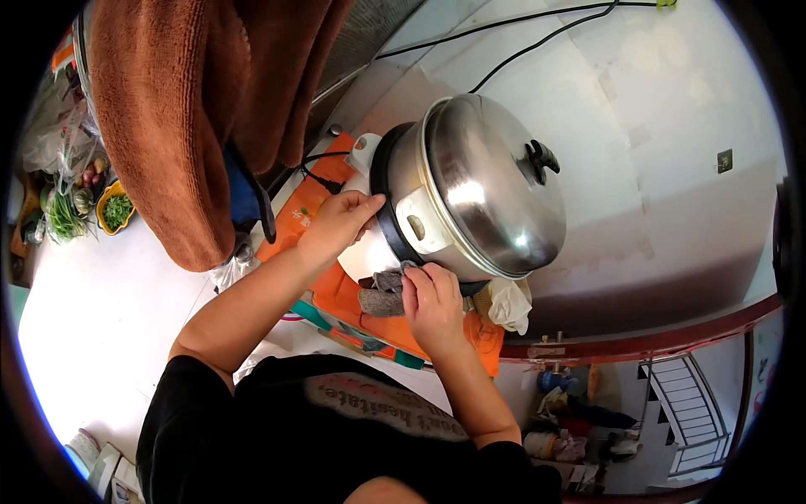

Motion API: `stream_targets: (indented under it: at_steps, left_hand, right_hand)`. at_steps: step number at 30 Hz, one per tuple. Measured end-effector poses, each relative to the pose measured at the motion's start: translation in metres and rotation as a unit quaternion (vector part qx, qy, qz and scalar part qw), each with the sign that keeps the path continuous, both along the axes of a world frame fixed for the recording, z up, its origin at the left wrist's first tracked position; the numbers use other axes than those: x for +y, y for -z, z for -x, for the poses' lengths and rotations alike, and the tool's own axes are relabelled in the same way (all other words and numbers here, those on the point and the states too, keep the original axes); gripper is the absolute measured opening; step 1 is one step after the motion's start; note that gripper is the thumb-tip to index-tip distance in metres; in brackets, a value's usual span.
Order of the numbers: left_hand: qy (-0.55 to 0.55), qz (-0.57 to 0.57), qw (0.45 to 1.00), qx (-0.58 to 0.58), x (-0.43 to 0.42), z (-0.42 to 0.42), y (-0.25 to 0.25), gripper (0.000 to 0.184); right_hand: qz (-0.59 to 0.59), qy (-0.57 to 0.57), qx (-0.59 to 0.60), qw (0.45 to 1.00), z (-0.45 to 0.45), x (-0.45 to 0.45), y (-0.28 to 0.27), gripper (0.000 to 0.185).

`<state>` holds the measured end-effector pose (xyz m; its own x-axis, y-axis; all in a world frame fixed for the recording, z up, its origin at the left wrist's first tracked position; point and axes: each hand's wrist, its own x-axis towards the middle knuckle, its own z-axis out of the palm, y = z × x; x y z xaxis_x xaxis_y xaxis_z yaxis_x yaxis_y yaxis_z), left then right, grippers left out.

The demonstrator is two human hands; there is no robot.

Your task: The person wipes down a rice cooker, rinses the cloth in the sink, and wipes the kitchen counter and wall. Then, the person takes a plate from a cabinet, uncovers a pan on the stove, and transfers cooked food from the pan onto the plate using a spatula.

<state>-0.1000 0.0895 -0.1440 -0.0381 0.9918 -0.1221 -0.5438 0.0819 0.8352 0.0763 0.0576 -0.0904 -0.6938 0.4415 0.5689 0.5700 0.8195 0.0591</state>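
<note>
A large electric cooker [403, 181] with white side handles and a black band around its body stands before me. Its shiny domed metal lid [495, 185] is on and has a black knob. My left hand [340, 220] is closed at the black band, thumb and fingers against its edge. Lower down, my right hand [435, 307] pinches a grey cloth [384, 294] close to the cooker's side, below the white handle. Part of the cloth is hidden behind the fingers.
The cooker stands on an orange cover [336, 286]. A brown towel [168, 126] hangs at upper left. Vegetables and a yellow bowl of chopped greens [116, 210] lie at far left. Black cables [537, 38] run along the wall. A crumpled white bag [509, 304] sits beside the cooker.
</note>
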Motion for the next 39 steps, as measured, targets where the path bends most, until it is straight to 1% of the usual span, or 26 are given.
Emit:
stream_targets:
  at_steps: [1,4,12,15,17,21,23,27,29,32,36,38,39]
  left_hand:
    - [0.004,0.026,0.999,0.02,0.002,0.002,-0.005,0.025]
    - [0.019,0.049,0.999,0.0,0.007,0.002,-0.007,0.025]
    - [0.023,0.044,0.998,-0.03,0.011,0.002,-0.002,0.027]
    - [0.028,0.046,0.998,-0.037,0.013,0.003,-0.001,0.028]
    - [0.027,0.049,0.998,-0.035,0.012,0.003,-0.003,0.027]
    - [0.019,0.054,0.997,-0.045,0.008,0.003,-0.01,0.025]
    - [0.025,0.062,0.996,-0.052,0.008,0.004,-0.01,0.024]
    - [0.029,0.051,0.997,-0.041,0.008,0.004,-0.008,0.024]
    - [0.028,0.047,0.998,-0.044,0.009,0.003,-0.006,0.025]
    - [0.034,0.069,0.996,-0.045,0.009,0.004,-0.006,0.025]
    - [0.044,0.059,0.996,-0.055,0.009,0.004,-0.002,0.025]
    - [0.051,0.062,0.995,-0.054,0.009,0.004,-0.005,0.025]
    - [0.044,0.064,0.995,-0.062,0.008,0.004,-0.008,0.025]
  right_hand:
    - [0.005,0.009,0.011,1.0,0.001,0.0,0.0,0.02]
    - [0.012,0.029,0.022,0.999,0.006,0.0,0.002,0.02]
    - [0.007,0.063,-0.008,0.998,0.024,0.002,0.005,0.017]
    - [0.013,0.067,-0.041,0.997,0.038,0.009,0.008,0.014]
    - [-0.03,0.071,-0.056,0.995,0.046,0.014,0.01,0.011]
    - [-0.037,0.089,-0.065,0.993,0.052,0.017,0.009,0.01]
    - [-0.021,0.109,-0.038,0.993,0.047,0.011,0.006,0.01]
    - [-0.013,0.107,-0.032,0.994,0.026,0.003,0.003,0.012]
    - [-0.007,0.097,-0.003,0.995,0.017,-0.001,0.004,0.015]
    - [-0.015,0.097,0.003,0.995,0.014,-0.002,0.001,0.017]
    - [-0.012,0.089,-0.011,0.996,0.028,0.005,0.003,0.015]
    - [-0.065,0.101,-0.03,0.992,0.044,0.012,0.01,0.013]
    - [-0.066,0.103,-0.027,0.992,0.051,0.017,0.012,0.013]
